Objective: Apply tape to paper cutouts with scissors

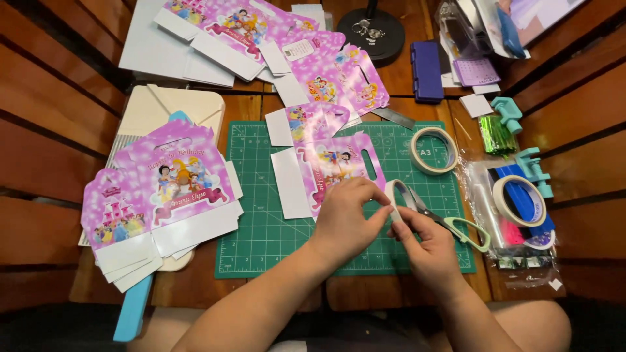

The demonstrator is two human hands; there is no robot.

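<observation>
Our left hand (345,218) and right hand (424,244) pinch white tape roll (394,195) together, half hiding it; scissors (450,225) partly covered; pink card box (332,166) glossy, flat.

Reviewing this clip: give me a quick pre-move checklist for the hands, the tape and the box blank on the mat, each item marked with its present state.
1. Left hand and right hand both on the white tape roll: ok.
2. Free tape end pulled out: cannot tell.
3. Flat pink box blank lies on the green cutting mat: ok.
4. Scissors on the mat beside the right hand: ok.
5. Spare tape roll on the mat: ok.
</observation>
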